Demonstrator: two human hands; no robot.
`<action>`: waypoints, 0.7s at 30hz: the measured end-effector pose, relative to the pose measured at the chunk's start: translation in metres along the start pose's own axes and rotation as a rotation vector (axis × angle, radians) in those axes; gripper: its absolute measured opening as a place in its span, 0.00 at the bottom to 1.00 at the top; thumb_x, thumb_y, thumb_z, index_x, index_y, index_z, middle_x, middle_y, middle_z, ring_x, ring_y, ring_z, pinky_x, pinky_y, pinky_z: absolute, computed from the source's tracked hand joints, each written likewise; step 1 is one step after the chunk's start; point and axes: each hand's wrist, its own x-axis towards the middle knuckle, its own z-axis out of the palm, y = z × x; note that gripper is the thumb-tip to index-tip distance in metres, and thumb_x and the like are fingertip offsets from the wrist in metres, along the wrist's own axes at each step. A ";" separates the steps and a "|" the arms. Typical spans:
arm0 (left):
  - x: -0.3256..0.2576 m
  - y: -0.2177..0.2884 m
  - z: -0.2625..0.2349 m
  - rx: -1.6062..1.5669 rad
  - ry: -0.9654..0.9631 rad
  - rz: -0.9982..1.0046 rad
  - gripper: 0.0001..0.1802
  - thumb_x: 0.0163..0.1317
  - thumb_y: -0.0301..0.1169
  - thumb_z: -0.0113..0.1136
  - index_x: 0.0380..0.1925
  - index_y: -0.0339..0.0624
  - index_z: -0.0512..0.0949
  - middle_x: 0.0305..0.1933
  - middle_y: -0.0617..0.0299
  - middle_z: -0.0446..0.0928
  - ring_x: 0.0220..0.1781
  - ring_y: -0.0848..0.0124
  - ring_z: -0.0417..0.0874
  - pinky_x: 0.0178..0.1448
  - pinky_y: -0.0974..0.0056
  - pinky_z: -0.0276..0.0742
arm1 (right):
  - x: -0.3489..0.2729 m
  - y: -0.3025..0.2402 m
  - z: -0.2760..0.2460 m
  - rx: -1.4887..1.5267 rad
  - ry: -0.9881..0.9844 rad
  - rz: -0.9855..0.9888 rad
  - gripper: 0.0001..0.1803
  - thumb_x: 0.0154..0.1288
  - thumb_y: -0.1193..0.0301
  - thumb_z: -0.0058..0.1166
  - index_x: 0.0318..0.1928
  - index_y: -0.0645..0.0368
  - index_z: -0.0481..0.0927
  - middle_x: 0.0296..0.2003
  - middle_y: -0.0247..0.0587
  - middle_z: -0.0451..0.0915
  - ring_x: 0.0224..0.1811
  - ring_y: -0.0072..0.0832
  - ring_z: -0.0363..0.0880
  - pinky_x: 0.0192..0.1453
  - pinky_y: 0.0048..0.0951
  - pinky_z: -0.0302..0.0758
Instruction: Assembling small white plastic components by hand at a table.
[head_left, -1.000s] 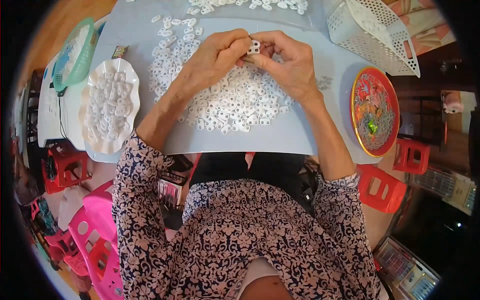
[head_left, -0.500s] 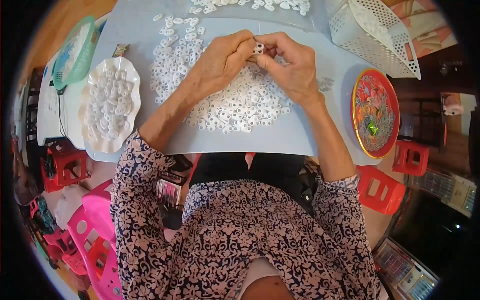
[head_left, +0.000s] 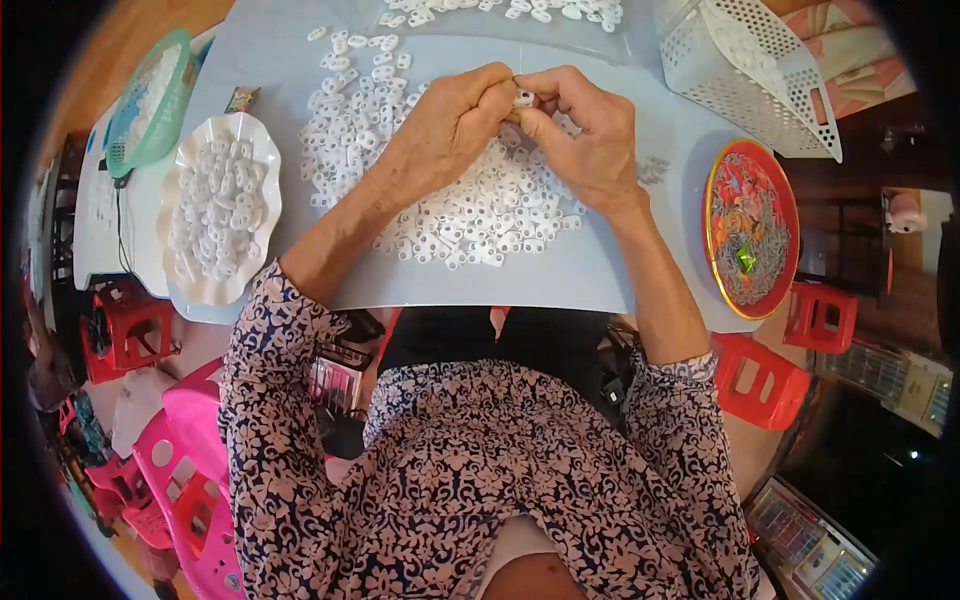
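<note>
My two hands meet over the table, fingertips almost touching. Between them is a small white plastic piece with dark holes [head_left: 524, 98]. My right hand [head_left: 592, 135] pinches this piece between thumb and bent fingers. My left hand [head_left: 452, 125] is closed against its other side, gripping it too; its fingertips are partly hidden. Beneath the hands spreads a loose heap of similar white two-holed pieces [head_left: 475, 230]. To the right, a red oval tray with a gold rim [head_left: 711, 240] holds many small grey metal parts and a shiny green wrapped item [head_left: 745, 258].
A white scalloped dish [head_left: 270, 170] of white pieces stands at left, beside a green basket [head_left: 183, 90]. A small wrapped packet [head_left: 241, 99] lies behind the dish. A white perforated basket [head_left: 740, 105] is at far right. Red stools [head_left: 765, 385] and a pink chair [head_left: 165, 450] flank me.
The small white piece has turned a little between my fingers, showing its holes differently. Both hands have shifted very slightly to the right and nearer to me.
</note>
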 end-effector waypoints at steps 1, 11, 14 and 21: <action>0.000 0.001 0.000 0.001 0.002 0.003 0.17 0.69 0.37 0.40 0.27 0.35 0.68 0.19 0.59 0.65 0.23 0.72 0.65 0.29 0.64 0.65 | 0.000 0.000 0.000 0.002 -0.001 0.001 0.13 0.48 0.77 0.65 0.36 0.60 0.77 0.23 0.36 0.78 0.24 0.23 0.77 0.30 0.23 0.75; 0.000 0.003 -0.003 -0.018 -0.065 -0.044 0.18 0.68 0.38 0.41 0.27 0.34 0.68 0.20 0.59 0.65 0.24 0.71 0.65 0.30 0.63 0.65 | 0.000 -0.004 -0.003 -0.038 0.016 -0.120 0.11 0.49 0.78 0.65 0.32 0.62 0.75 0.21 0.38 0.76 0.20 0.23 0.74 0.24 0.24 0.71; 0.000 0.005 -0.002 -0.008 -0.044 -0.049 0.17 0.68 0.37 0.41 0.27 0.34 0.68 0.20 0.58 0.65 0.24 0.70 0.65 0.30 0.63 0.65 | 0.000 -0.004 -0.004 -0.032 0.013 -0.118 0.10 0.50 0.78 0.65 0.31 0.62 0.75 0.21 0.38 0.76 0.20 0.23 0.74 0.23 0.24 0.71; 0.000 0.002 -0.002 -0.002 -0.060 -0.045 0.17 0.68 0.37 0.40 0.28 0.33 0.67 0.20 0.57 0.65 0.24 0.70 0.64 0.31 0.63 0.65 | 0.001 0.002 -0.005 0.043 -0.018 -0.070 0.10 0.51 0.77 0.65 0.34 0.62 0.79 0.23 0.35 0.79 0.21 0.18 0.74 0.24 0.21 0.71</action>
